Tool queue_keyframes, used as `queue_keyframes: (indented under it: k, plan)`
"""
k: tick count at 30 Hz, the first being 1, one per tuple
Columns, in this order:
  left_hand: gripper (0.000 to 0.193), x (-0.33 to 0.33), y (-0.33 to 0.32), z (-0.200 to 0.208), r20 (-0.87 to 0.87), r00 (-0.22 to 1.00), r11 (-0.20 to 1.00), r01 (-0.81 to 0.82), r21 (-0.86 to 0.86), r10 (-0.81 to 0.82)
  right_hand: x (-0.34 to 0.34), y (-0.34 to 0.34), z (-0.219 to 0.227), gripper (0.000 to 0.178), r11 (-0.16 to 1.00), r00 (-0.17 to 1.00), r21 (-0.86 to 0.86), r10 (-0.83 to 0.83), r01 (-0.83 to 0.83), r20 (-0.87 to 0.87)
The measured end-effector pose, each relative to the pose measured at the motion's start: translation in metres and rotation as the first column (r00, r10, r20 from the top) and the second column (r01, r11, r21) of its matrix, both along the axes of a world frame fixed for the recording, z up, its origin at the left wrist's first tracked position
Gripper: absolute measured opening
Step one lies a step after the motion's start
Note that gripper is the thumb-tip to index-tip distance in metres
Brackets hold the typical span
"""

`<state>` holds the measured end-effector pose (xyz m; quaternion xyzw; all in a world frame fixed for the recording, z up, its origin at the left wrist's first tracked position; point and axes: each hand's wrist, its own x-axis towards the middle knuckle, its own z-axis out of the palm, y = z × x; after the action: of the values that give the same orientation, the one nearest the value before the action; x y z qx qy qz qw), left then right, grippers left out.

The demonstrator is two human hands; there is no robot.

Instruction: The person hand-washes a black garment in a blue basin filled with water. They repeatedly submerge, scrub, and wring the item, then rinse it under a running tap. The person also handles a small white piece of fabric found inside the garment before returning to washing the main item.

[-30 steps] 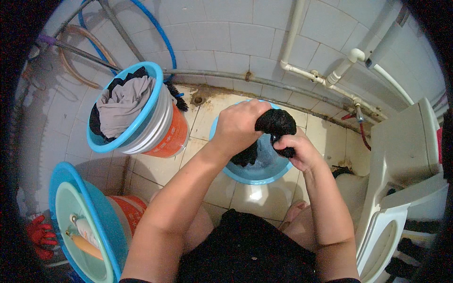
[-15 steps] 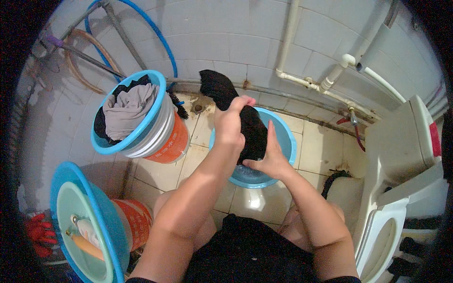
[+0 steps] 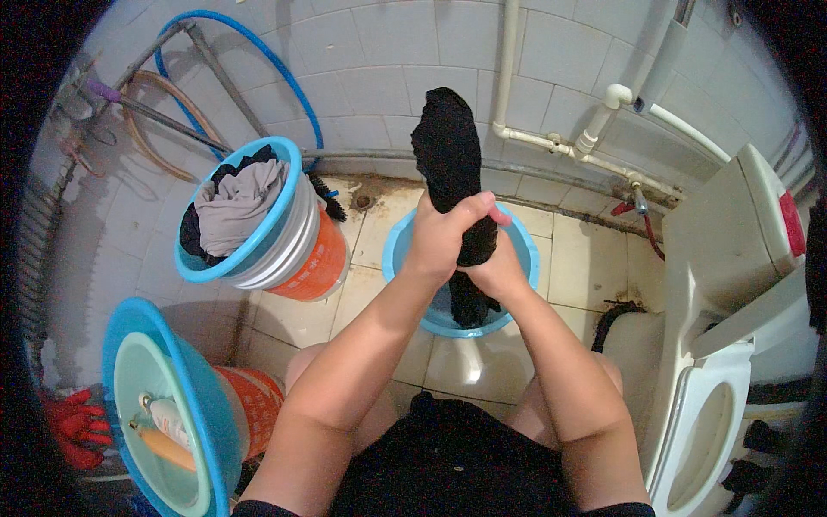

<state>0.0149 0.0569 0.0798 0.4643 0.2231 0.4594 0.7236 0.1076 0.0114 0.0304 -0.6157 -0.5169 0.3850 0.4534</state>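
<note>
L arm (image 3: 345, 383) & R arm (image 3: 579, 392) both bare, coming fwd from the lower edge w/ elbows bent, angling in twd ea. other so the hands meet nr mid-view. L hand (image 3: 435, 239) sits a bit higher, curled tight in a grip, its thumb (image 3: 475, 207) slanting up & across to the R. R hand (image 3: 498, 269) is just below, also gripping, partly hidden behind the L.

We see fairly even indoor light, with white glare on the glossy cream floor tile (image 3: 466, 372) below the fingers (image 3: 475, 208) and soft shadows on the pale grey tiled wall (image 3: 129, 228) far left of them. Farthest from them, straight edges bow into grainy black corners.
</note>
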Motion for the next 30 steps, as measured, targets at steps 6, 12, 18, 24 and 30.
queue_keyframes:
  k: [6,12,18,24,30]
  plan:
    - [0.030,0.001,0.004,-0.008,-0.288,0.944,0.971,-0.098,0.217,0.159,-0.004,0.000,-0.010,0.034,0.999,0.999,-0.005,-0.035,0.035,-0.016]
    - [0.049,0.003,0.005,-0.009,-0.407,0.869,0.930,-0.141,0.341,0.281,-0.005,0.001,-0.017,0.031,1.000,0.994,-0.004,-0.022,0.023,0.110]
    - [0.058,0.007,0.008,-0.015,-0.375,0.877,0.928,-0.177,0.329,0.300,-0.001,0.006,-0.012,0.035,0.998,0.990,-0.042,-0.033,0.039,0.137]
    - [0.097,-0.011,0.024,-0.005,-0.338,0.940,0.827,0.226,0.515,-0.047,0.010,0.007,0.033,0.038,0.987,0.976,0.013,-0.155,0.159,-0.155]
    - [0.118,-0.018,0.026,-0.021,-0.595,0.786,0.682,0.527,0.506,-0.166,0.019,0.004,0.056,0.032,0.969,0.943,0.197,-0.081,0.151,-0.322]
